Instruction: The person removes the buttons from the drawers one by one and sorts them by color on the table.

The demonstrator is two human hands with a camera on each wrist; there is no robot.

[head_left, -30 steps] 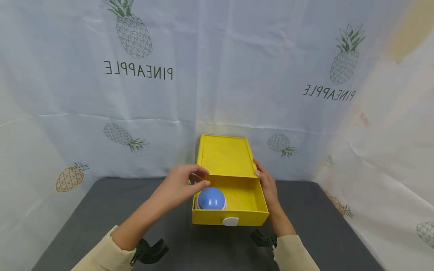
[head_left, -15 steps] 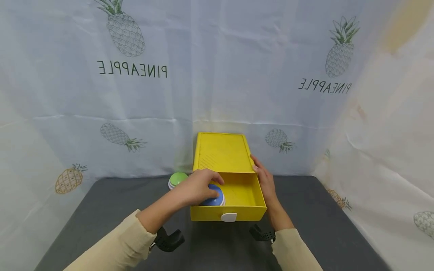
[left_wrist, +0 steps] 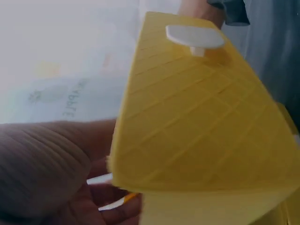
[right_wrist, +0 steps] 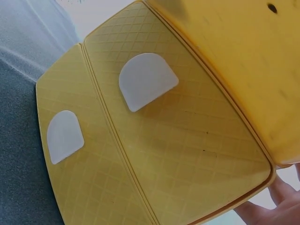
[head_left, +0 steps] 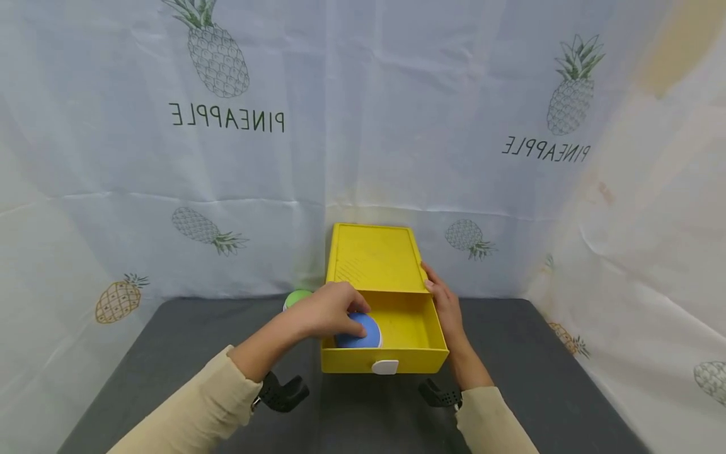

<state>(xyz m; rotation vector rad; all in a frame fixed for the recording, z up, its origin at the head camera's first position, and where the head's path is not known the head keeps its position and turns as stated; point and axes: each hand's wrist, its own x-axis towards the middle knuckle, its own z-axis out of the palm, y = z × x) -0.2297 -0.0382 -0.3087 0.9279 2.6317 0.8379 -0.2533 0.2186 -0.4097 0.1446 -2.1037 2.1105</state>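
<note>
A yellow drawer cabinet (head_left: 374, 255) stands on the dark table, its top drawer (head_left: 351, 361) pulled out. At the drawer's left end lies a round blue-topped, white-rimmed thing (head_left: 365, 329), ball-like; its lower part is hidden. My left hand (head_left: 324, 312) reaches over the drawer's left side and grips it, the thumb on its blue top. In the left wrist view, the drawer front hides part of that hand. My right hand (head_left: 448, 313) rests along the cabinet's right side, its thumb at the front edge. Fingers (right_wrist: 276, 201) show beside the cabinet in the right wrist view.
Behind my left hand, a similar green-topped round thing (head_left: 296, 297) stands left of the cabinet. Two lower drawer fronts with white handles (right_wrist: 147, 82) show below the pulled-out drawer. A pineapple-print curtain (head_left: 374, 126) hangs behind the grey table (head_left: 499, 353).
My left hand has moved right and down from above the drawer's left edge onto the blue-topped thing and has taken hold of it. The right hand keeps its place on the cabinet.
</note>
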